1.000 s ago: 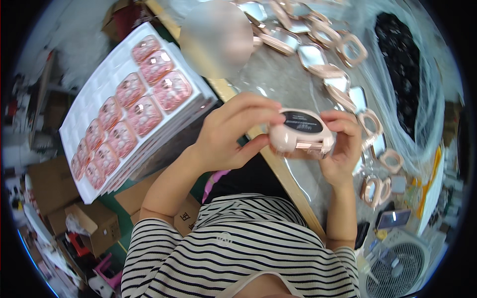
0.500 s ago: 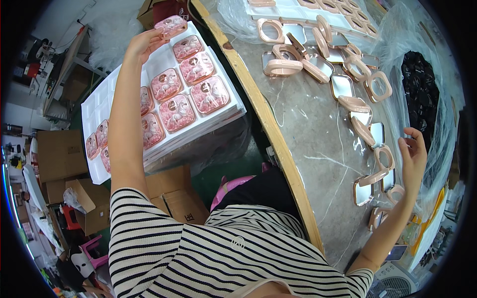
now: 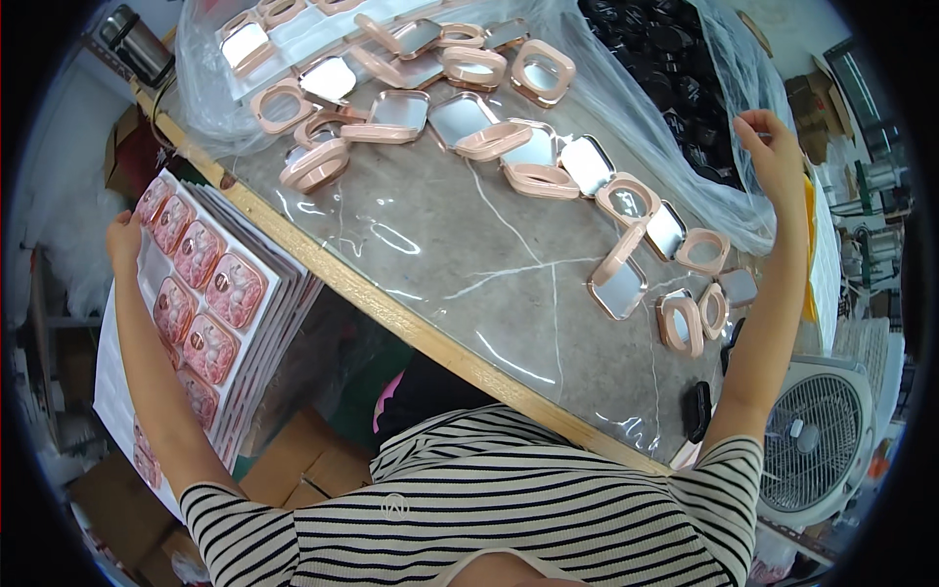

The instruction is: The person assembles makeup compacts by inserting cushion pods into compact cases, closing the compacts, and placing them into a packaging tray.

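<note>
My left hand [image 3: 122,238] is at the far left, its fingers curled in beside the white tray's outer edge. Whether anything is in it is hidden. Next to it, a pink square compact lid [image 3: 152,201] with a raised picture sits in the tray [image 3: 154,266], at the end of a row of similar lids [image 3: 235,291]. Over the right side of the table my right hand [image 3: 771,157] is raised, fingers loosely bent and apart, with nothing visible in them. It is near a clear plastic bag of black round parts [image 3: 665,73].
Several beige mirror compacts [image 3: 473,122] stand opened in a curved band across the grey marbled tabletop [image 3: 460,284]. The wooden table edge [image 3: 391,323] runs diagonally between tray and compacts. A fan [image 3: 817,430] is at right; a metal flask [image 3: 137,44] stands far left.
My view has swung rightward over the table. The lid that my left hand held above the tray now sits in it. My right hand has moved toward the bag of black parts.
</note>
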`<move>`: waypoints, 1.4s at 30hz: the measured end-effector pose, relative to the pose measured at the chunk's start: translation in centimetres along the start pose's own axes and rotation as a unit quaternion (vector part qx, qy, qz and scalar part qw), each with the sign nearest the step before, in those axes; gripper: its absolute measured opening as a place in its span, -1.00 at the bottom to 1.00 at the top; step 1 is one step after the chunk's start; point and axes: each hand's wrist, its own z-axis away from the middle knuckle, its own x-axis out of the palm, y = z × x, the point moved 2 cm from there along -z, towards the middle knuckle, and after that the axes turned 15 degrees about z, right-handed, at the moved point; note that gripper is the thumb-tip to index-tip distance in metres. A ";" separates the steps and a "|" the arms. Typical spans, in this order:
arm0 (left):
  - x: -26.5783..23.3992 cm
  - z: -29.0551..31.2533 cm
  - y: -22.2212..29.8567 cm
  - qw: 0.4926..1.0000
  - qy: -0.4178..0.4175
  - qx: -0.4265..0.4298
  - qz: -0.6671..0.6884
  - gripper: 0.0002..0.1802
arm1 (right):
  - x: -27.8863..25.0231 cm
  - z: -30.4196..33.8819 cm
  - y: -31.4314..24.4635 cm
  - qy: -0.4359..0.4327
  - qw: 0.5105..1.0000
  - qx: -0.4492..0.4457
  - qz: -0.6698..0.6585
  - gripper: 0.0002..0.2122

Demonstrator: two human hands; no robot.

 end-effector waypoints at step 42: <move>15.1 42.1 37.6 0.510 -0.597 -0.214 0.581 -0.49 | 0.9 11.3 -9.2 -0.193 0.836 -0.038 -0.513 -0.70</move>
